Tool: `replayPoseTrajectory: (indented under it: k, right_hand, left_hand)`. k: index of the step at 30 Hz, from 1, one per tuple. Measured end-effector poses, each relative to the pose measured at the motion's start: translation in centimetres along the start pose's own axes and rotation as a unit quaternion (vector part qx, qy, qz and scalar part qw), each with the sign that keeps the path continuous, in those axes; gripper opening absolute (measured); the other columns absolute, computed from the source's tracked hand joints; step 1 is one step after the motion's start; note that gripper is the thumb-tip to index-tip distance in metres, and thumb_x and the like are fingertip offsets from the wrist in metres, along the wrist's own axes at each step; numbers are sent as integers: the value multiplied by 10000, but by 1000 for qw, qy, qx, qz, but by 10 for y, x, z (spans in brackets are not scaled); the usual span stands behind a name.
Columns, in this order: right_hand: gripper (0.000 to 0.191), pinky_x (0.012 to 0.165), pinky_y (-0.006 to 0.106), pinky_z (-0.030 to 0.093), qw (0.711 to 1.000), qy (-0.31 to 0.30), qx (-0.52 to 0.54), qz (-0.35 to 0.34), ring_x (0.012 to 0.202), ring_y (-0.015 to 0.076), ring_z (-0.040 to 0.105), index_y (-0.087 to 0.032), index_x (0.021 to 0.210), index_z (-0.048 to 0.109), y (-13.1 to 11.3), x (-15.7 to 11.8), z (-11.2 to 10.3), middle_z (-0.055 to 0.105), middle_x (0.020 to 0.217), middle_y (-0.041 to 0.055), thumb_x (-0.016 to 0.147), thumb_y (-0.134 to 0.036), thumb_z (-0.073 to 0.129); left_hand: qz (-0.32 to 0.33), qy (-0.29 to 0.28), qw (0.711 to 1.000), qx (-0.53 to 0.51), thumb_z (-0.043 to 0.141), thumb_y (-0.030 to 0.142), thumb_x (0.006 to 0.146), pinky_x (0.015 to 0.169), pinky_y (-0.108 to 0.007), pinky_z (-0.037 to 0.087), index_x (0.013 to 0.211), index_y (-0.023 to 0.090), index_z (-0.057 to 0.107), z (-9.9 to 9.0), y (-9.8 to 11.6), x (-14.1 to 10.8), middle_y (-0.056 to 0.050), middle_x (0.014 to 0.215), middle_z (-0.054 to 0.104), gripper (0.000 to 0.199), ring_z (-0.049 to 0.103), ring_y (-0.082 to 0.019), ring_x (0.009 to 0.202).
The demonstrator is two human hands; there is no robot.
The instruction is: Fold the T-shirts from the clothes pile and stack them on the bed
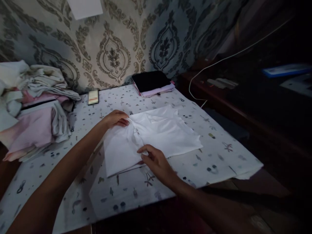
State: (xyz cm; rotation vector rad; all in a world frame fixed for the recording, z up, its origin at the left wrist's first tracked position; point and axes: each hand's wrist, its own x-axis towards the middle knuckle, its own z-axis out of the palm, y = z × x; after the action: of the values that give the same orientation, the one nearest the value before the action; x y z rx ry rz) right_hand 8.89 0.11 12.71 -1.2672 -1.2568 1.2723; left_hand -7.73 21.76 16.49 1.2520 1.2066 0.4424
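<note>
A white garment (168,136) lies spread on the patterned cloth of the table (126,195), with wrinkles gathered near its middle. My left hand (116,118) is at the garment's far edge, its fingers bent and pressed together on the fabric. Nearer to me, my right hand (154,159) pinches the fabric at the gathered part between thumb and forefinger. The left part of the garment lies folded flat, and its right part reaches out with uneven edges.
Crumpled clothes (39,113) are heaped at the left. A folded black and pink stack (152,83) sits at the back by the patterned curtain (114,55). A small pale box (93,97) stands at back left. A white cable (219,61) hangs at the right.
</note>
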Motion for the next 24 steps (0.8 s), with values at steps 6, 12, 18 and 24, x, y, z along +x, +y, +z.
replayPoseTrajectory:
  k: [6,12,18,24]
  right_hand:
    - [178,572,299,589,994,4,88,69,639,114,500,-219,904,597,-2,20,-1,495,763,-31,803,-336,684]
    - [176,567,287,587,990,-24,107,86,672,133,591,-234,956,552,4,17,-1,585,774,-29,790,-194,592]
    - [417,514,264,569,992,-37,44,116,548,110,621,-217,1200,515,-4,15,-13,588,732,-51,801,-97,528]
    - [528,471,221,522,988,-88,-14,127,502,104,621,-193,1342,469,-18,9,-20,540,649,-81,828,-74,495]
  left_hand:
    - [9,-65,997,50,859,229,508,584,-254,544,831,133,712,-10,3,3,-86,828,751,367,713,-195,717]
    - [62,54,988,128,745,230,717,416,-203,333,671,146,598,3,-3,12,-47,635,673,176,618,-123,499]
    - [84,67,980,168,602,164,839,411,-216,279,843,153,608,10,-5,15,5,549,621,12,546,-109,407]
    - [276,157,877,362,512,266,914,733,-323,533,1241,192,532,12,-36,-32,-49,913,705,335,672,-195,813]
